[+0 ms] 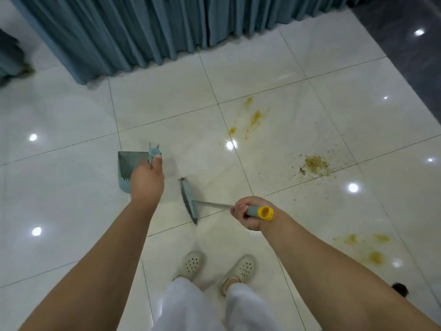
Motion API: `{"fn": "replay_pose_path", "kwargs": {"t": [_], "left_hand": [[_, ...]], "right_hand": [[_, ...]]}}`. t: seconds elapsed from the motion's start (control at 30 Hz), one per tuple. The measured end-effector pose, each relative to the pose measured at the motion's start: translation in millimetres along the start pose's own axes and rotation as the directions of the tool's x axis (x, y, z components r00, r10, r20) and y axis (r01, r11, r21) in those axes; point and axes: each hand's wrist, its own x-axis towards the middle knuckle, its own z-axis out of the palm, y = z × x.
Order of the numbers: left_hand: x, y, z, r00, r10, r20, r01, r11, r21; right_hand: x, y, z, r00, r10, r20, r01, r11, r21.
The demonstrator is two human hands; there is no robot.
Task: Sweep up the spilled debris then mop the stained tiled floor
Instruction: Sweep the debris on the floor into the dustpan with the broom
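Observation:
My left hand point(146, 180) grips the upright handle of a blue-grey dustpan point(126, 167) standing on the white tiled floor point(71, 187). My right hand point(250, 212) grips a broom handle near its yellow end cap point(265, 213); the blue broom head point(189, 201) touches the floor just in front of my feet. A pile of crumbly yellow-brown debris point(315, 163) lies to the right of the broom, well apart from it. Yellow-orange stains point(253, 119) mark the tile farther ahead, and more stains point(372, 249) lie at the lower right.
A teal pleated curtain point(143, 27) hangs to the floor along the far side. Dark tiles point(417, 56) border the white floor at the upper right. My feet in pale clogs point(191, 265) stand below the broom. A small dark object point(399, 289) sits at the right edge.

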Motion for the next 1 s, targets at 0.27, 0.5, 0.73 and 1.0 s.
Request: {"fn": "replay_pose_path", "kwargs": {"t": [0.27,0.5,0.73,1.0], "left_hand": [[-38.3,44.8,66.3,0.997,0.053,0.063,-0.052,0.999,-0.015],[-64.2,72.7,108.2,0.983,0.149,0.107,-0.149,0.989,-0.014],[-84.6,81.0,124.3,0.974,0.177,0.143,-0.173,0.984,-0.041],[-88.6,74.2,91.0,0.983,0.139,0.117,-0.14,0.99,-0.007]], "right_hand": [[-68.0,-90.5,-97.1,0.964,-0.257,-0.071,0.266,0.944,0.193],[-121.6,-137.5,-172.0,0.927,-0.348,-0.137,0.369,0.913,0.173],[-137.4,-125.4,-205.4,0.965,-0.255,-0.063,0.26,0.961,0.098],[-104.7,-54.8,-173.1,0.996,-0.059,0.071,0.059,0.998,0.007]]}}
